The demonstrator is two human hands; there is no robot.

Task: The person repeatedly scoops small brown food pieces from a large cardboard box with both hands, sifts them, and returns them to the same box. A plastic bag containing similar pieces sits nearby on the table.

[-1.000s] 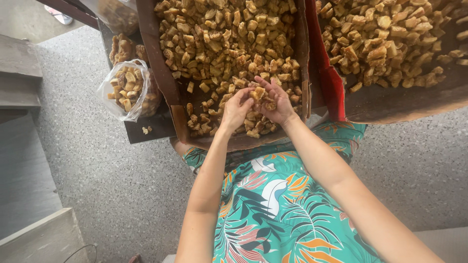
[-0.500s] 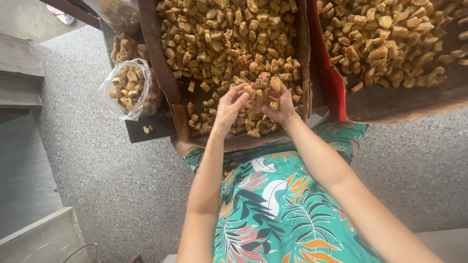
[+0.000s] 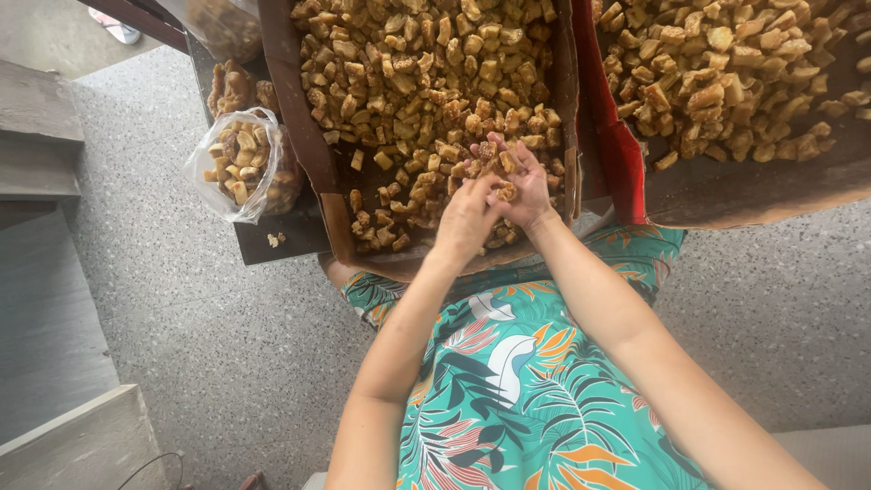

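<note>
A cardboard box (image 3: 292, 109) in front of me is filled with golden-brown fried snack pieces (image 3: 417, 82). Over its near end, my right hand (image 3: 522, 186) is cupped palm up and holds a heap of these pieces. My left hand (image 3: 467, 218) lies against the right one, its fingers curled over the same heap. Both forearms reach out over my lap, which is covered by a green leaf-patterned cloth (image 3: 508, 381).
A second cardboard box (image 3: 753, 181) with a red edge, also full of pieces, stands to the right. A clear plastic bag (image 3: 238, 163) of pieces sits on a dark shelf at the left. Speckled floor lies below, with grey steps (image 3: 41, 136) at far left.
Both hands have stayed over the near end of the box and have lifted slightly, gathering the pieces into the cupped right palm. The left hand has closed in over them.
</note>
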